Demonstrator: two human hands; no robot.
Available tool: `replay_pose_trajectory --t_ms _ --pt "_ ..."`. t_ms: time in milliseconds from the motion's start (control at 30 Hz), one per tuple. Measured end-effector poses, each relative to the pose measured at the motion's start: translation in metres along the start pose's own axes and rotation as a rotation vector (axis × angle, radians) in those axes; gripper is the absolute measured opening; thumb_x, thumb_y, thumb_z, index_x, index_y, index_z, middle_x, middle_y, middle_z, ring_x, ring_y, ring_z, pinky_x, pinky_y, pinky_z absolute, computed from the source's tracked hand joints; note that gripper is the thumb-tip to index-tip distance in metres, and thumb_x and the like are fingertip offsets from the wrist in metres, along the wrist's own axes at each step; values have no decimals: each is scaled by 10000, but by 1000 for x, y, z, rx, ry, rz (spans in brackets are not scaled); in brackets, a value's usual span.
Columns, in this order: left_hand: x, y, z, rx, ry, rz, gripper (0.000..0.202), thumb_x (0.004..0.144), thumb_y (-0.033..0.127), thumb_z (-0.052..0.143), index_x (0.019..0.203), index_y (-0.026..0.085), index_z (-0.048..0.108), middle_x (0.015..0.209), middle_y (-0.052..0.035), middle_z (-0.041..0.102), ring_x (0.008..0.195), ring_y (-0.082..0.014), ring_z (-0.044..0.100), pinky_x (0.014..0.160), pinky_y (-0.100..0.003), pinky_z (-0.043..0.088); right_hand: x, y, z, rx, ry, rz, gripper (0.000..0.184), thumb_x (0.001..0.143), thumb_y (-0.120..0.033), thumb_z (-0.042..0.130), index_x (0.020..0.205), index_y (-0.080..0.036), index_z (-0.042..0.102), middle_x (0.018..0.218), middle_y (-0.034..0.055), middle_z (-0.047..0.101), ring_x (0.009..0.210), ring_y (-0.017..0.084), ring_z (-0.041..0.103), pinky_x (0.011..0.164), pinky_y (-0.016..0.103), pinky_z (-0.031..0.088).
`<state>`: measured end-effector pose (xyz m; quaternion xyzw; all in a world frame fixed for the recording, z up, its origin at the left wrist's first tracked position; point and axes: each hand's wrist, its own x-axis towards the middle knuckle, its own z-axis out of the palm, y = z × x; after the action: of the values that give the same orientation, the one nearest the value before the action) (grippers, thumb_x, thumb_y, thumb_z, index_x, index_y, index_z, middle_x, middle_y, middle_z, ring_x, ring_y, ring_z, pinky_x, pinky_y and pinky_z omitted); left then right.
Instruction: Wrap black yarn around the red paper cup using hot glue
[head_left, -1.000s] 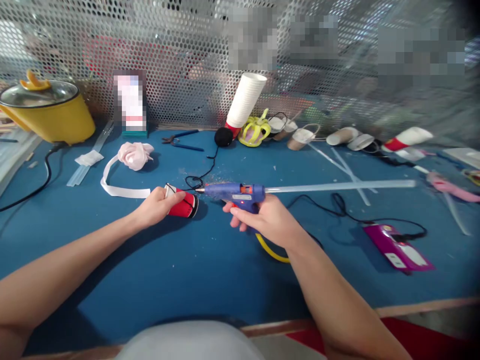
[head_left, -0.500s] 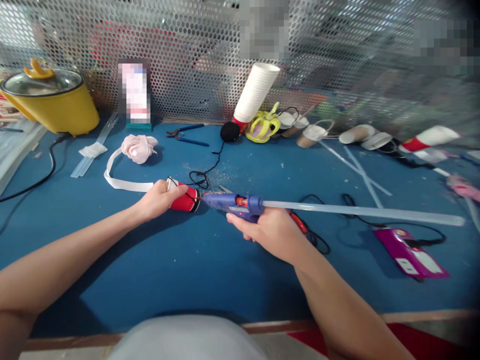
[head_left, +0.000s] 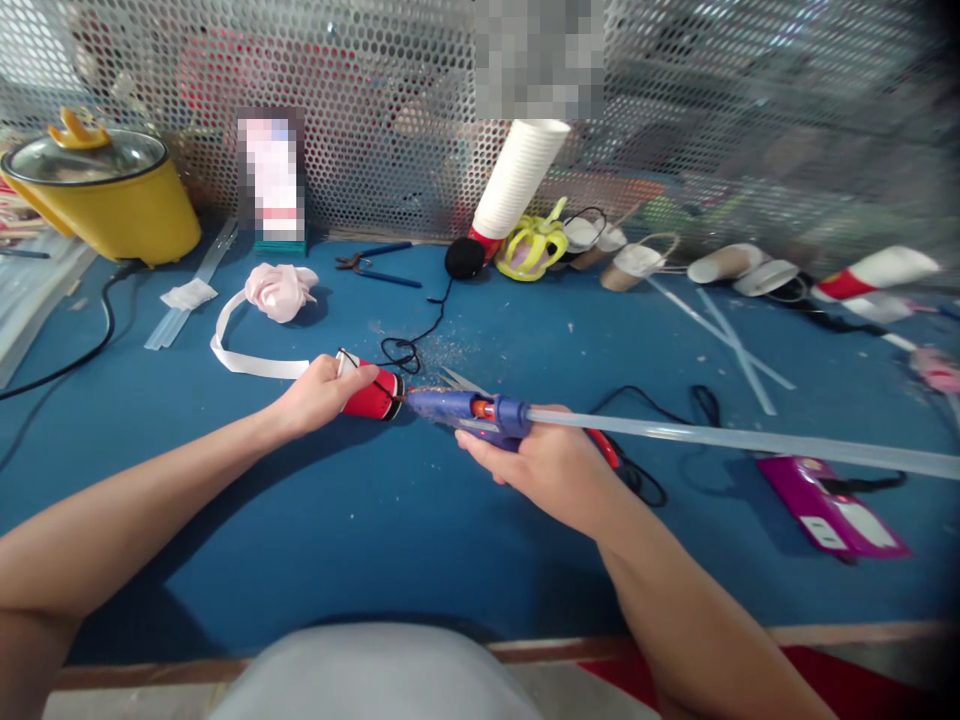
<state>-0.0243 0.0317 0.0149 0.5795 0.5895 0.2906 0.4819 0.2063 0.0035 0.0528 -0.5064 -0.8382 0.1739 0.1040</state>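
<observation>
Fingers (head_left: 362,377) of the left hand (head_left: 321,396) are clamped around a red paper cup (head_left: 369,398), the thumb laid along its upper side and the rest partly hidden behind it. From where I stand, the cup lies tipped on its side, its black-edged end towards the right, with dark cord (head_left: 388,389) on its wall. Over on the right, the other hand (head_left: 559,460) is curled about the handle of a blue glue gun (head_left: 499,418), though I can't tell whether the trigger is squeezed. Its nozzle is right at the cup's dark end; touching or just short of it, I can't say. Out of the gun's back runs a long clear glue stick (head_left: 712,435).

Scissor blades (head_left: 459,380) peep out behind the gun. Beyond the cup there's a loose loop of black cord (head_left: 401,352) leading up to a black ball (head_left: 465,258), and near that, a pair of blue-handled pliers (head_left: 386,266). A pale pink fabric flower (head_left: 277,292) sits further left, well short of the yellow pot (head_left: 142,220). Off to the right, a purple box (head_left: 832,510) rests on the blue tabletop (head_left: 375,560).
</observation>
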Motion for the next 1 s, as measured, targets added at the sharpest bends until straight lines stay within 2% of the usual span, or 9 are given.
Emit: replay_pose_trajectory --t_ms 267,533,833,1000 --pt "-2 1 0 -3 -9 40 395 695 459 468 449 185 324 444 60 260 427 -59 213 413 -225 162 2 -2 -2 -15 36 31 209 766 -364 502 769 -222 656 589 30 636 588 187 609 548 264 422" --pt "-5 1 1 65 -35 85 396 726 457 440 462 183 329 463 52 271 446 -65 230 410 -221 181 -3 0 3 47 78 105 231 763 -374 522 628 -223 632 433 -7 562 461 156 568 482 247 410" --pt "-4 -3 2 56 -54 99 394 736 468 431 476 173 407 476 44 304 460 -76 249 433 -230 208 2 3 5 103 78 115 192 768 -357 526 690 -237 653 428 -16 551 503 171 584 501 260 420" --pt "-4 -6 2 69 -73 117 414 745 477 419 464 175 395 469 48 284 455 -74 221 431 -233 195 6 1 6 117 88 132 191 763 -363 529 704 -230 653 436 -15 554 496 171 578 486 258 419"
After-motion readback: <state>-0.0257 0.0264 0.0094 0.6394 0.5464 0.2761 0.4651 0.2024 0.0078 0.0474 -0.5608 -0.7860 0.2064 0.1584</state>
